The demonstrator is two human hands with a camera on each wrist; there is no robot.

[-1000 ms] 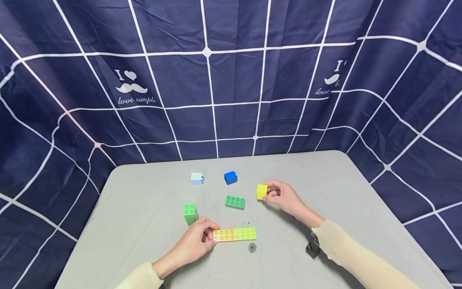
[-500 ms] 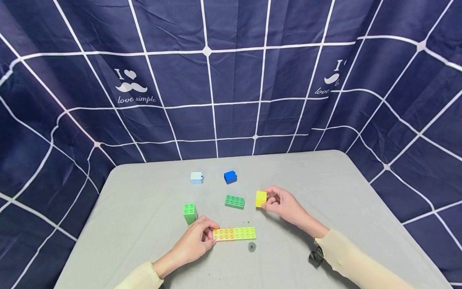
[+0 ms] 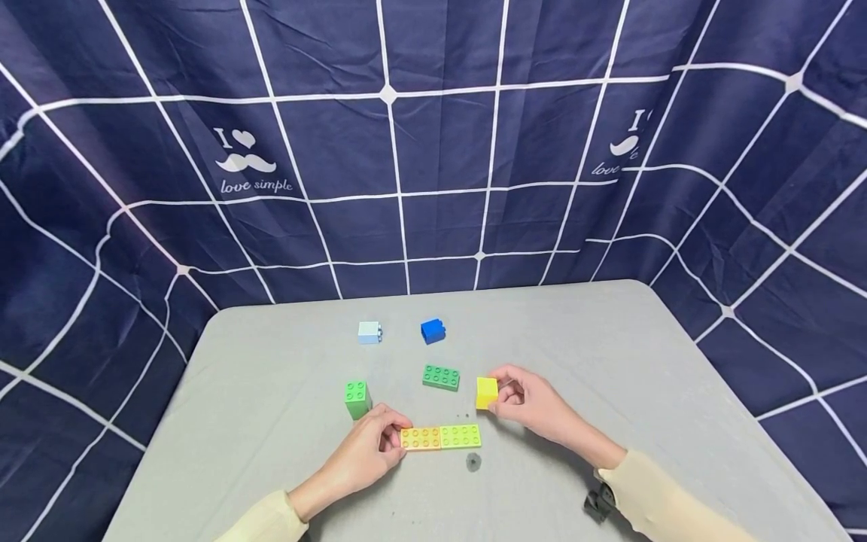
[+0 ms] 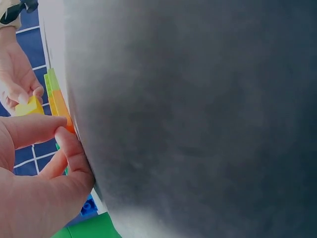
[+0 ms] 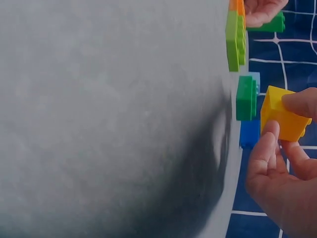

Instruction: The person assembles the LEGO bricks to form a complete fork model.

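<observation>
My left hand (image 3: 367, 449) pinches the left end of an orange brick (image 3: 421, 439), which lies on the table. End to end with it on its right is a lime-green brick (image 3: 460, 436). Between thumb and fingers my right hand (image 3: 531, 401) holds a yellow brick (image 3: 486, 393), above and right of the lime-green one in the head view. The right wrist view shows this yellow brick (image 5: 285, 116) raised off the table, with its studs facing right. Just beyond the left hand stands a tall bright green brick (image 3: 357, 400).
A dark green brick (image 3: 441, 378) lies behind the row, studs up. Farther back are a light blue brick (image 3: 369, 333) and a blue brick (image 3: 433, 331), both on their sides. Dark blue curtain (image 3: 433, 150) encloses the grey table (image 3: 284, 361) at the back and sides.
My right hand has brought the yellow brick towards me and slightly left, nearer the lime-green brick. The left hand keeps its place on the orange brick.
</observation>
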